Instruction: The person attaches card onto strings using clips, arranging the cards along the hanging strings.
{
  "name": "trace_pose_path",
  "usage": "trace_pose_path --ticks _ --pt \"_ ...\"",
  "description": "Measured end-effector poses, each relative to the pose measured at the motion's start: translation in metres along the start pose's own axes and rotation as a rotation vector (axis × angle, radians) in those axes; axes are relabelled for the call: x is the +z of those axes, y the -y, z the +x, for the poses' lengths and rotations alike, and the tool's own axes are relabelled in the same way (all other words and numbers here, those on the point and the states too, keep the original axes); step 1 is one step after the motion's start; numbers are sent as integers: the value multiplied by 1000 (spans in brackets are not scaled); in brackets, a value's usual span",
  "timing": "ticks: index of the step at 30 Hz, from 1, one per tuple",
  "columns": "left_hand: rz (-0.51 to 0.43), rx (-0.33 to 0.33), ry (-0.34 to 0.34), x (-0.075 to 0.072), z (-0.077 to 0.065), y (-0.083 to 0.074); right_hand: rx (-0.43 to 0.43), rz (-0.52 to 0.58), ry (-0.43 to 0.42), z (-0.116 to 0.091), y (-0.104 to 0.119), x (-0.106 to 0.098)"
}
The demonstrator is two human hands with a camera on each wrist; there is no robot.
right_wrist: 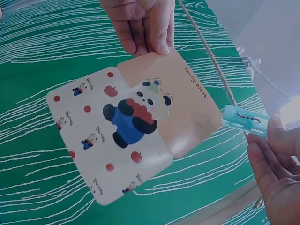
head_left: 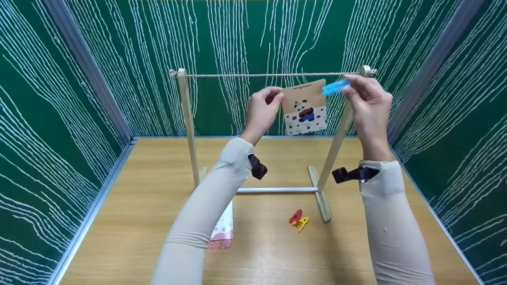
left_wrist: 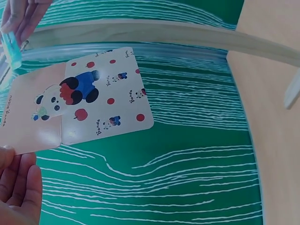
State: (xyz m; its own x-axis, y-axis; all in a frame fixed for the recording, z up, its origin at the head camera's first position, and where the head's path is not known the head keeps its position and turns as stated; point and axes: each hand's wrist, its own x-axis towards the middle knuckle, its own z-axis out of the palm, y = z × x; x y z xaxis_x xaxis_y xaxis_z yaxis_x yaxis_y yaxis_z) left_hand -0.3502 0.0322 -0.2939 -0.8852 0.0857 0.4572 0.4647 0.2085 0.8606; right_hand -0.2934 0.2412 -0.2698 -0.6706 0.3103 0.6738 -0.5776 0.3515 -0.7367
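Observation:
My left hand (head_left: 264, 109) pinches the left edge of a panda-printed card (head_left: 295, 103), tan at the top and white with red apples below. The card hangs tilted just beneath a rope (head_left: 237, 75). Between thumb and fingers, my right hand (head_left: 370, 105) holds a light blue clothespin (head_left: 334, 87) by its tail end. In the right wrist view the tip of this clothespin (right_wrist: 243, 120) is at the card's upper corner; whether it bites the card I cannot tell. The rope passes close by the clothespin there.
The rope spans two wooden posts (head_left: 188, 130) of a stand, joined low down by a pale bar (head_left: 277, 190). Red (head_left: 295, 216) and yellow (head_left: 303, 224) clothespins lie on the table (head_left: 273, 257). Pink-and-white printed items (head_left: 222, 233) lie partly under my left sleeve. Green walls enclose the table.

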Motion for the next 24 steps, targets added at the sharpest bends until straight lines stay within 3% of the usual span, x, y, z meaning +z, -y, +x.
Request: trace_pose_path --ticks 12,17,24 --pt "-11 16 -8 5 5 -7 1 93 -84 5 35 8" --pt "-9 34 -15 6 8 -10 -7 71 -116 10 41 10" --pt "-1 36 -16 7 10 -14 -21 -15 -92 16 44 15"
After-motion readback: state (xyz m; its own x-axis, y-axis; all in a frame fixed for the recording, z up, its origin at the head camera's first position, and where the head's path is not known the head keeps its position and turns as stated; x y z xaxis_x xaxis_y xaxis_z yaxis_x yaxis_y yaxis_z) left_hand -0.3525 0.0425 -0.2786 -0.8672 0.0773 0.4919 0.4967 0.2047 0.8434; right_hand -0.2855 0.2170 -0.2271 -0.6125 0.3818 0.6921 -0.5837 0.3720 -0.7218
